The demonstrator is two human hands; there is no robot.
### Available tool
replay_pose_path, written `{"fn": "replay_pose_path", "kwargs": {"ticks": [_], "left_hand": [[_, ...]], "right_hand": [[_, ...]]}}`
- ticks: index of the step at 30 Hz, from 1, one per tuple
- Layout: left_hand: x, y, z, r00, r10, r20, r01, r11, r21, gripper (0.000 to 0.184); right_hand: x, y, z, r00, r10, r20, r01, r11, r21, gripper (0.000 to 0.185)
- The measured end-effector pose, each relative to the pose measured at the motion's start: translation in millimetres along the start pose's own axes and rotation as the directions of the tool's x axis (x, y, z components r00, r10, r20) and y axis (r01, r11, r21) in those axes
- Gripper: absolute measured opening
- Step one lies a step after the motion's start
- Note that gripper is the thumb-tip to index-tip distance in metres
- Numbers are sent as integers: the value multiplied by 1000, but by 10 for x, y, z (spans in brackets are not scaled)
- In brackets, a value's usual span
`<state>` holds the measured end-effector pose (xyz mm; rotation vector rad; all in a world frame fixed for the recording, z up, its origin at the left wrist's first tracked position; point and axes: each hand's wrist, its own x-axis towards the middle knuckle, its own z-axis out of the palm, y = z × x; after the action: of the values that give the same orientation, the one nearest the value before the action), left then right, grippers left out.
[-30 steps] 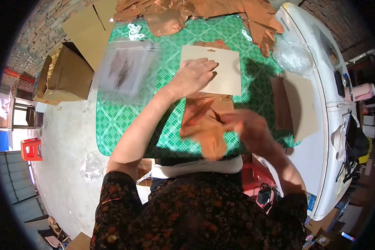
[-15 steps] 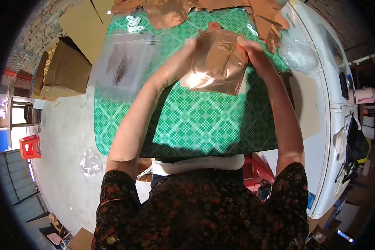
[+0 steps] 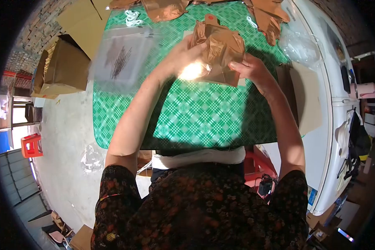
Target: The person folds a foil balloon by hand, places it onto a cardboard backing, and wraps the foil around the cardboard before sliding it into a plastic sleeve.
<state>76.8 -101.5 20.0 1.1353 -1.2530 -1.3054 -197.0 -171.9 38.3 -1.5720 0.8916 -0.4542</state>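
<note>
A flat, folded copper-coloured foil balloon (image 3: 223, 46) is between my hands above the green checked table. It looks crumpled, its lower left glares with reflected light, and a tab with a red mark sticks up at its far end. My left hand (image 3: 187, 54) grips its left side, fingers lying over the foil. My right hand (image 3: 249, 66) pinches its lower right edge between thumb and fingers. A pale card edge (image 3: 241, 82) shows from beneath the foil. Left of my left hand lies a stack of clear plastic bags (image 3: 123, 58) with dark thin marks on it.
More copper foil pieces (image 3: 166, 10) lie along the table's (image 3: 200, 121) far edge. Bundles of white string (image 3: 133, 18) are at the back. A cardboard box (image 3: 66, 68) stands on the left; a clear plastic bag (image 3: 300, 46) and a white fridge (image 3: 321, 166) are on the right.
The foil balloon has gone from fairly flat to more crumpled. My left hand has moved over its left side, and my right hand has slid down to its lower right edge.
</note>
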Motion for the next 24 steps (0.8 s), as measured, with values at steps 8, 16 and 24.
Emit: {"fn": "replay_pose_path", "kwargs": {"ticks": [8,16,24], "left_hand": [[-149,54,-21,962,32,-271,63,940,334,84],[-684,126,3,958,-22,-285,156,875,458,55],[-726,201,140,954,35,-296,205,644,737,47]], "right_hand": [[20,68,16,999,35,28,-36,998,49,27],[-2,7,63,999,27,-40,-29,998,-56,31],[41,113,85,998,-23,-53,27,998,62,23]]}}
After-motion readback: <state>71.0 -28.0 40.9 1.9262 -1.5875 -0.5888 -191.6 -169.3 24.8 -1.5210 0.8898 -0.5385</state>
